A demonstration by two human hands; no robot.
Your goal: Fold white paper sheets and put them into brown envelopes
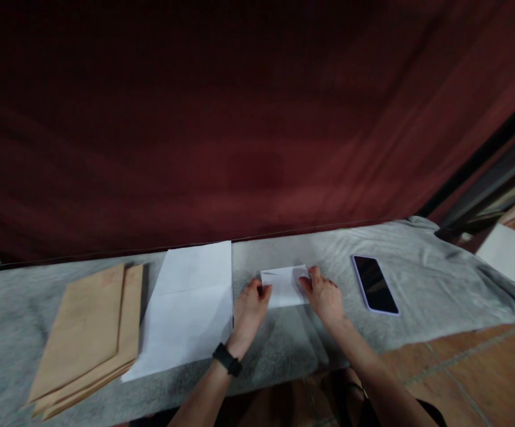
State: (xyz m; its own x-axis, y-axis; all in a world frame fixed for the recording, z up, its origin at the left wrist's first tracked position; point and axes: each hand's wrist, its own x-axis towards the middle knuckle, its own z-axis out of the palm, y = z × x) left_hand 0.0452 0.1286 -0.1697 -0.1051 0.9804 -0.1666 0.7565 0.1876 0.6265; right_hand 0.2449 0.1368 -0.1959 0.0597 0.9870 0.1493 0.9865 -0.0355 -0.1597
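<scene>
The background is taken up by a dark red backdrop [257, 148], its upper part lost in shadow. Below it, a work surface is covered by a grey cloth [430, 273], which is rumpled toward the right and cut off at the left edge of the view. Brown floor tiles [453, 379] are partly exposed at lower right. A pale panel [512, 255] is cut off by the right edge and cannot be identified.

Tan envelopes [79, 332] are stacked at the left, at least 3 being indicated by the offset edges. Faint reddish marks are borne near their upper right corners; these cannot be read. A white sheet [190, 308] is laid just beside the stack, crossed by a faint crease; whether 1 layer or more is present cannot be told.

The folded paper [285, 288] is positioned on the right of the sheet, in front of the wearer. It is white, flat and oblong, wider than deep, with a fold edge and a thin shadow line near the top. Its left end is gripped by the left hand [250, 303] and its right end by the right hand [327, 299]. Both thumbs are placed on the upper face; the fingertips beneath are hidden. Contact between paper and cloth cannot be confirmed. Both forearms are cut off below.

A phone [376, 286] in a lilac case is laid screen-up, dark, near the right hand. A black wristband [227, 359] is worn on the left wrist.
</scene>
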